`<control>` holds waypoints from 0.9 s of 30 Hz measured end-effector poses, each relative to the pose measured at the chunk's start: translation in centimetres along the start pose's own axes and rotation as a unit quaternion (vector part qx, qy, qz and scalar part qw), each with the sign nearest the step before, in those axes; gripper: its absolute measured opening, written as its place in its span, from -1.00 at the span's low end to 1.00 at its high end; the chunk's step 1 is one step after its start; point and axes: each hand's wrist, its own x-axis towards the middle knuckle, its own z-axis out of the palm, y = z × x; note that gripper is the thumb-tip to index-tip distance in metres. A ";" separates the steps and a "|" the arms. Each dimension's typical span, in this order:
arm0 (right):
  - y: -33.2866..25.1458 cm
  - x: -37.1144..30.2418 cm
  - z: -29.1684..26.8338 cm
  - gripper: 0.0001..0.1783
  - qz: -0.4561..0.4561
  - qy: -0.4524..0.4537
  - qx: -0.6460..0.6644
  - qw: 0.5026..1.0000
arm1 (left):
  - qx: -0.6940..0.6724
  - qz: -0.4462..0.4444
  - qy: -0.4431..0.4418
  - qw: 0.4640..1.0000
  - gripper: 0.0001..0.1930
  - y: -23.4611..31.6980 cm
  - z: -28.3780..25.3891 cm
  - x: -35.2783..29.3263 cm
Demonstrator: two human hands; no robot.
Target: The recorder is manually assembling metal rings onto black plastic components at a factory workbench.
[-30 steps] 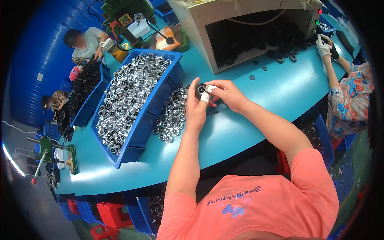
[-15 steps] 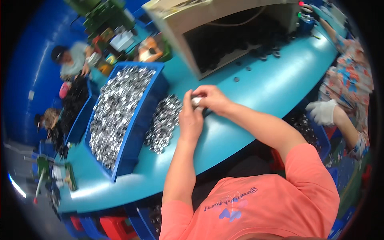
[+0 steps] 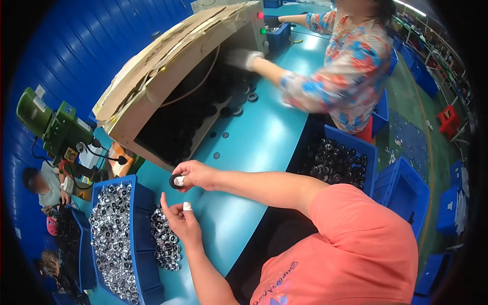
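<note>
My right hand pinches a black ring between thumb and fingers, just above the teal tabletop near the corner of a large box. A white wrap covers the tip of its thumb. Below it, my left hand holds nothing; its index finger points up and its thumb, also wrapped in white, stands apart. Beside the left hand lies a loose pile of shiny silver-and-black round parts. A deep blue bin heaped with similar silver parts stands just left of that pile.
The open-fronted box holds many black rings, with a few loose rings outside it. Across the table, a co-worker's gloved hand reaches into the box. Another blue bin holds black parts. A green machine stands far left.
The view has swung right. My hands, earlier together around a small part, are now apart; the right holds a black ring. The co-worker's gloved hand has moved to the box.
</note>
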 end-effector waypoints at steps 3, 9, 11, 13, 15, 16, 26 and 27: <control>0.1 -0.1 0.7 -0.72 0.006 -0.014 -0.040 0.999 | -0.040 0.025 -0.015 0.999 -0.28 -0.4 1.0 0.6; 0.0 -1.0 1.3 -0.60 0.015 -0.100 -0.114 0.988 | -0.005 0.010 0.002 1.000 -0.39 -1.7 -0.8 0.8; -0.4 -1.0 1.4 -0.59 0.072 -0.121 -0.077 0.987 | 0.013 -0.002 0.006 1.000 -0.44 -1.6 -1.2 0.8; -1.0 -1.1 1.7 -0.63 0.111 -0.111 -0.065 0.985 | -0.032 0.019 0.018 0.999 -0.46 -2.0 -1.1 0.9; -1.1 -1.1 1.4 -0.65 0.125 -0.090 -0.060 0.986 | -0.033 0.010 0.012 0.999 -0.47 -1.8 -1.1 1.0; -0.9 -1.1 1.5 -0.65 0.129 -0.090 -0.063 0.986 | -0.034 0.007 0.011 0.999 -0.47 -1.7 -1.3 0.9; 0.4 -1.4 2.2 -0.77 0.080 -0.060 -0.100 0.990 | 0.167 0.041 0.016 0.985 -0.46 -0.4 -1.6 0.6; 0.7 -1.3 2.2 -0.78 0.075 -0.051 -0.096 0.991 | 0.215 0.078 0.008 0.973 -0.46 -0.7 -1.6 0.6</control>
